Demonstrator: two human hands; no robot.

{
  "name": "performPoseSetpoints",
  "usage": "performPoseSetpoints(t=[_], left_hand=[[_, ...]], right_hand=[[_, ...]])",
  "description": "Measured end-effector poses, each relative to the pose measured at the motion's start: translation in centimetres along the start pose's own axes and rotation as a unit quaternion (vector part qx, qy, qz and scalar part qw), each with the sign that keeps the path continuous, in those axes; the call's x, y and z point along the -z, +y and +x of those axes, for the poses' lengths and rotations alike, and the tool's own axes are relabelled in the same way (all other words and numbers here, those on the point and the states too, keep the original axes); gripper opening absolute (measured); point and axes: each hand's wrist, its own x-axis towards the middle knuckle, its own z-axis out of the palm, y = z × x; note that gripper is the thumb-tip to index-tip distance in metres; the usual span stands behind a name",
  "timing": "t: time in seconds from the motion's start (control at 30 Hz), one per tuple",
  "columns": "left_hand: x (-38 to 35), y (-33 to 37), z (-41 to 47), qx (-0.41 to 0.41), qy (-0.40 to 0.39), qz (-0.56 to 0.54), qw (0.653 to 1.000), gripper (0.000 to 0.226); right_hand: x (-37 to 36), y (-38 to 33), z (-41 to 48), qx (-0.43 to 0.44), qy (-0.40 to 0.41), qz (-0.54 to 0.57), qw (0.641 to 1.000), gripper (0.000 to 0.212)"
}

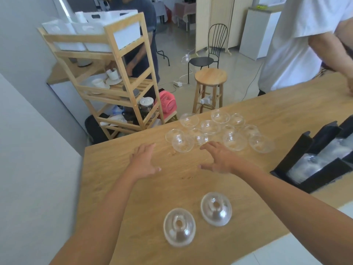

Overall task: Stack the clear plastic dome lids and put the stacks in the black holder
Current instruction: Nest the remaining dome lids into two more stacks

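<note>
Desk (172, 184): light wood, with one cluster of clear dome lids (234, 140) on its far half. About twelve lids can be counted. They overlap, so an exact count cannot be confirmed.

Two further lids stand apart on the near half, both dome up: near-left lid (179, 227) and near-right lid (216, 209). It cannot be told whether either is a stack.

Black holder (322, 180): one, at the desk's right edge, with clear lids lying in two visible channels.

Left hand (144, 161): grip wide, fingers spread, holding nothing, over bare desk near the cluster. Right hand (217, 159): grip wide, holding nothing, fingertips at the cluster's near edge; contact cannot be confirmed.

Beyond the desk: one wooden shelf unit (114, 73), one stool (210, 77), one black chair (216, 44), and two other persons.
</note>
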Motion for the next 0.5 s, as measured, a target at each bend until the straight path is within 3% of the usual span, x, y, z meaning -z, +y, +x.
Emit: performPoseSetpoints(t=[0.3, 0.5], left_hand=[[0.8, 1.6, 8.7, 0.013, -0.046, 0.074, 0.996, 0.105], [1.2, 1.4, 12.7, 0.015, -0.07, 0.096, 0.993, 0.107]], right_hand=[[1.5, -1.4, 10.6, 0.039, -0.083, -0.072, 0.993, 0.095], [1.2, -2.4, 16.3, 0.075, -0.166, -0.171, 0.968, 0.115]])
